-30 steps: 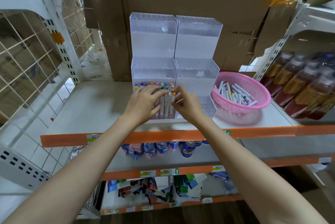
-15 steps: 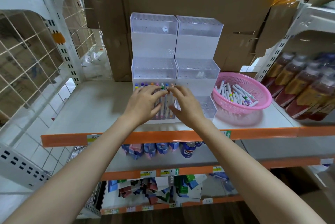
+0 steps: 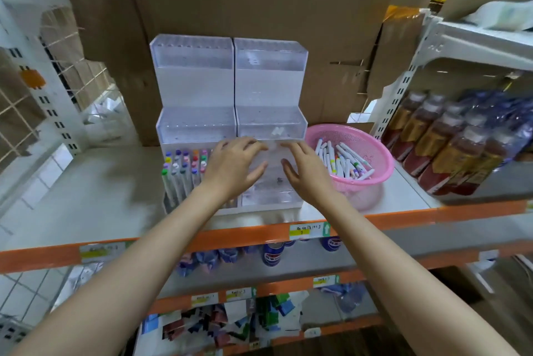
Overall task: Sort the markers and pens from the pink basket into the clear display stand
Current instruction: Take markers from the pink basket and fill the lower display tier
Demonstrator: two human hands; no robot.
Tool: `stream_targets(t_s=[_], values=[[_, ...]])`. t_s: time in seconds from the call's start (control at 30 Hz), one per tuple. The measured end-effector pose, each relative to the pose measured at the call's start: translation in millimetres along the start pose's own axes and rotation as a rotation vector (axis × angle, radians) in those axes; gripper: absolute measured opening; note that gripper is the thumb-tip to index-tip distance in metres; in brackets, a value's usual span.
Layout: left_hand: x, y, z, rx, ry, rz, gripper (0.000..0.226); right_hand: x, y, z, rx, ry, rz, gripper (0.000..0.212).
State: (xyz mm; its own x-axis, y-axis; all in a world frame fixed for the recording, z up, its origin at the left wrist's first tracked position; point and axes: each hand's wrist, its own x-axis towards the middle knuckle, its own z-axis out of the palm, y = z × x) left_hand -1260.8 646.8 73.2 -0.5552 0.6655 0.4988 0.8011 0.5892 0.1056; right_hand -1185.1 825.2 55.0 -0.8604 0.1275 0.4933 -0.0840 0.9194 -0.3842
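Okay, left hand [image 3: 235, 166] and right hand [image 3: 307, 172] hover open, empty, over the clear display stand [image 3: 196, 87]; we pick markers [image 3: 341, 161] singly from the pink basket [image 3: 383, 158] just beside it, toward the right edge of the shelf [image 3: 86, 197], filling the seemingly bare right tier.

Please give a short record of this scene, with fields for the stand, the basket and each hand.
stand: clear display stand, three tiers; upright markers in the lowest left tier
basket: pink basket right of it, loose markers inside
left hand: open, empty, above lowest tier
right hand: open, empty, above lowest right tier
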Motion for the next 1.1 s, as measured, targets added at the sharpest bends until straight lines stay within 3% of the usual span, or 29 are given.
stream_targets(t_s=[0.13,0.23,0.4,0.53,0.7,0.8,0.9,1.1], values=[[36.9,42.2,21.5,-0.027,-0.073,0.068,0.050,-1.8,55.4,-30.1,-0.050,0.000,0.106,0.037],[64.0,74.1,44.6,-0.042,-0.094,0.170,0.037,-2.6,91.3,-46.7,-0.047,-0.013,0.190,0.039],[102.7,119.3,82.7,-0.072,-0.111,0.229,0.031,-1.4,144.3,-55.6,-0.092,-0.129,0.299,0.036],[131.6,142.4,104.0,0.047,-0.324,0.111,0.032,6.9,176.6,-55.6,-0.109,-0.247,0.365,0.045],[149.2,145.3,138.7,0.164,-0.469,-0.043,0.038,24.9,194.1,-47.2,-0.129,-0.311,0.466,0.028],[153.7,141.9,153.6,0.070,-0.537,-0.075,0.038,31.0,201.2,-35.2,-0.177,-0.420,0.464,0.046],[158.4,139.8,160.6,0.050,-0.527,-0.089,0.034,35.5,207.6,-30.8,-0.168,-0.436,0.471,0.050],[159.7,131.8,167.7,-0.199,-0.452,-0.182,0.023,38.5,212.4,-27.0,-0.047,-0.377,0.536,0.025]])
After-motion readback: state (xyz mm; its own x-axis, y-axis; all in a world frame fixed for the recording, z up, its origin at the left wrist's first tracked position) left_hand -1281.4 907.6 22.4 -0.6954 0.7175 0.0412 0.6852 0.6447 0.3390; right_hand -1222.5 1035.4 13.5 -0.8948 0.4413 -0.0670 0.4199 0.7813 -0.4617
